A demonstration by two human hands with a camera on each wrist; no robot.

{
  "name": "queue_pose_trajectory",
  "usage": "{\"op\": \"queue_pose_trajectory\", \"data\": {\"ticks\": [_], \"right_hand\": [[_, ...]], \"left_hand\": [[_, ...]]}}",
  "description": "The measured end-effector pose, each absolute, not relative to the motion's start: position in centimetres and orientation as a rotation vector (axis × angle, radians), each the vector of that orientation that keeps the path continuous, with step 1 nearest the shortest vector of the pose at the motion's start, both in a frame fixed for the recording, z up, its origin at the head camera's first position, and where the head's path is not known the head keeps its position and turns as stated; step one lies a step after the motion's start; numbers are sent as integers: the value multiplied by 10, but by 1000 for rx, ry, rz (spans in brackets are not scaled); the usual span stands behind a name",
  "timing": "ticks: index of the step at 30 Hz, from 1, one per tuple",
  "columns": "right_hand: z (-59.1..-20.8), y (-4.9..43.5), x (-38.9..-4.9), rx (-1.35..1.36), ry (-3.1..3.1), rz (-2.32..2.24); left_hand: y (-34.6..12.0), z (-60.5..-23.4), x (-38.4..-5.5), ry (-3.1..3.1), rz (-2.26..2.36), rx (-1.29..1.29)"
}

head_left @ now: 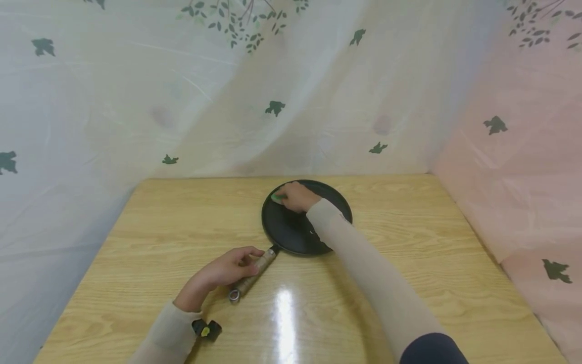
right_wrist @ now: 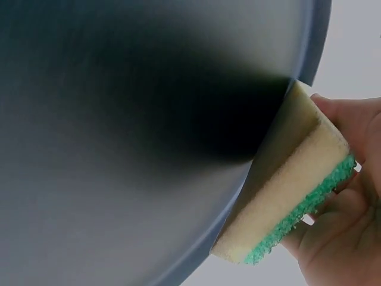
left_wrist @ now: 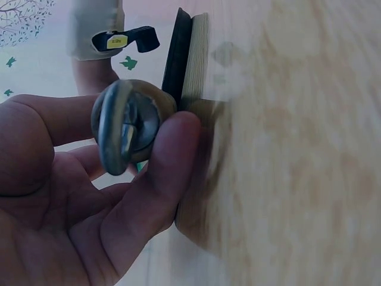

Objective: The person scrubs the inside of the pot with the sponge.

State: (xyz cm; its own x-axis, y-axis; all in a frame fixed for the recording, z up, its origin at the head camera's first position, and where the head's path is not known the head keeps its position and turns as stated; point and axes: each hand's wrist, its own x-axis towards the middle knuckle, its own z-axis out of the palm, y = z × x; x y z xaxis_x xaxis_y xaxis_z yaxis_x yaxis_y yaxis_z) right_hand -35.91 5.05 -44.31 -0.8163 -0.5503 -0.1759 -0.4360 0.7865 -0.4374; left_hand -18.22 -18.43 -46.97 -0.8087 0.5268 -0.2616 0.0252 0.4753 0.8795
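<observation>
A round, shallow black frying pan (head_left: 291, 230) lies on the table, its handle (head_left: 258, 273) pointing toward the near left. My left hand (head_left: 234, 266) grips that handle, thumb and fingers around it, and the metal hanging ring (left_wrist: 116, 128) at its end shows in the left wrist view. With my right hand (head_left: 296, 197) I hold a sponge (right_wrist: 292, 185) against the pan's far-left inner rim. The sponge has a cream foam side and a green scouring layer. In the right wrist view its foam side faces the pan. From the head, only a bit of green shows.
The wooden table (head_left: 191, 212) stretches out around the pan, with a bright light reflection near its front. Behind and at the sides hang pale curtains (head_left: 318, 101) printed with leaves and birds. A black wrist-strap device (head_left: 206, 329) sits on the left sleeve.
</observation>
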Motion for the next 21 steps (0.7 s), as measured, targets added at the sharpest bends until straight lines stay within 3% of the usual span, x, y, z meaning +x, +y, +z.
{"op": "queue_pose_trajectory", "data": {"ticks": [21], "right_hand": [[-447,106,-383,-634,2698,-690]], "left_hand": [[-183,-465,-180,2212,1316,465]]}}
